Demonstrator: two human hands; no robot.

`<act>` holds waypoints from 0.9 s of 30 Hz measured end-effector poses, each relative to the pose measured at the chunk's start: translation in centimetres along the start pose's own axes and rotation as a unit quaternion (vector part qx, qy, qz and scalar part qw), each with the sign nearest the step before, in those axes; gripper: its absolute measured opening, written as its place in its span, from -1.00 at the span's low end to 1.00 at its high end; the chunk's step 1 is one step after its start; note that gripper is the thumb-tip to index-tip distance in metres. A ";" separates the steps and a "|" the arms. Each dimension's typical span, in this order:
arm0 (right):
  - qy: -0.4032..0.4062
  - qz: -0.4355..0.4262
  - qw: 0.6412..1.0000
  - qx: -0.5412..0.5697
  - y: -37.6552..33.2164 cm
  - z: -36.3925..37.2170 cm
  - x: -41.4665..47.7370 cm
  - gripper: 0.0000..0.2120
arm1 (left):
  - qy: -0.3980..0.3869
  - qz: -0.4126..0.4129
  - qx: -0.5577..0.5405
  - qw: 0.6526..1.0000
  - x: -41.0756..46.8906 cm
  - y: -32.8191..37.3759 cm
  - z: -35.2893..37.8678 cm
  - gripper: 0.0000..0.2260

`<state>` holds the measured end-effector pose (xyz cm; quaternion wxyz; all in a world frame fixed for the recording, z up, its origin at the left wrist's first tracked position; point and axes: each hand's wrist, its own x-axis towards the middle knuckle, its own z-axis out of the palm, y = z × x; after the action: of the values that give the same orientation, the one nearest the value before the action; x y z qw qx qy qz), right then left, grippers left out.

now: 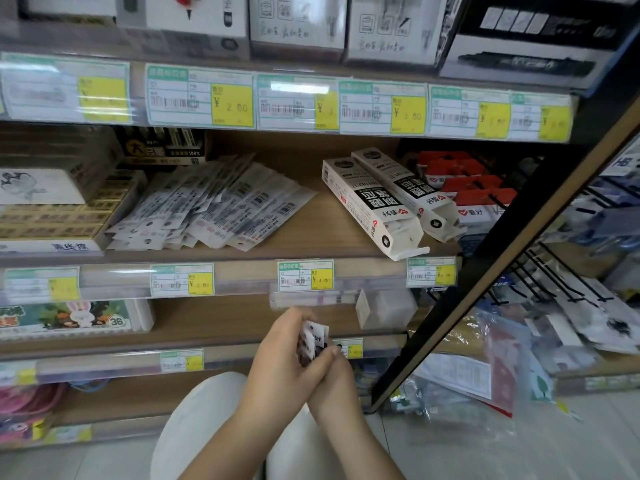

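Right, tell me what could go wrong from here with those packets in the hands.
The packets pinched between the left hand and right hand are splayed, so one may slip out. The open white box overhangs the shelf edge above; a reaching arm could knock it off.

In the left hand (287, 348), small white paper packets (311, 339) show dark maroon print. Above it, flat white sachets (207, 206) carry black barcodes; above-right, long white cardboard boxes (374, 206) have black panels.

Shelf board (311, 233) is finished matt, wood-look; shelf pkts (214, 206) are wrapped in glossy clr plastic; held pkts' (311, 339) finish is blurred.
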<state>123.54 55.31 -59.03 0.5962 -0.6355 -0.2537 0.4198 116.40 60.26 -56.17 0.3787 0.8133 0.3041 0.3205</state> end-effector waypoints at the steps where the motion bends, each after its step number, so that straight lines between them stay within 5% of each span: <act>1: 0.009 0.006 0.999 -0.033 -0.1 0.0 -0.1 -0.78 | -0.004 0.006 0.009 1.000 0.2 0.0 0.0 -0.69; 4: 0.041 0.009 0.999 -0.026 -1.1 -0.5 -0.8 -0.72 | -0.030 0.084 0.043 0.995 1.3 1.1 -0.4 -0.81; 7: 0.068 -0.033 0.993 -0.093 -1.9 -1.7 -1.1 -0.90 | -0.033 0.141 0.050 0.988 3.4 3.8 -1.7 -0.65; 12: 0.184 -0.088 0.978 -0.034 -3.9 -4.0 -1.3 -0.78 | -0.022 0.218 0.149 0.964 9.4 7.9 -2.1 -0.58; 15: 0.201 -0.088 0.975 -0.035 -4.4 -5.1 -1.8 -0.77 | -0.098 0.231 0.334 0.909 12.3 9.3 -0.5 -0.48; 18: 0.223 -0.091 0.970 -0.034 -4.4 -5.5 -2.2 -0.82 | -0.137 0.242 0.462 0.842 13.6 9.4 0.9 -0.60; 23: 0.221 -0.114 0.968 -0.026 -5.0 -5.8 -2.9 -0.74 | -0.105 0.307 0.438 0.839 14.5 7.0 1.6 -0.85; 27: 0.228 -0.116 0.967 -0.019 -5.1 -5.7 -2.9 -0.74 | -0.062 0.351 0.372 0.857 14.2 6.1 -0.1 -0.72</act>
<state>127.72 50.63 -53.81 0.6706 -0.6919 -0.1911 0.1872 126.47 67.52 -47.04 -0.0714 0.9645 0.0704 0.2444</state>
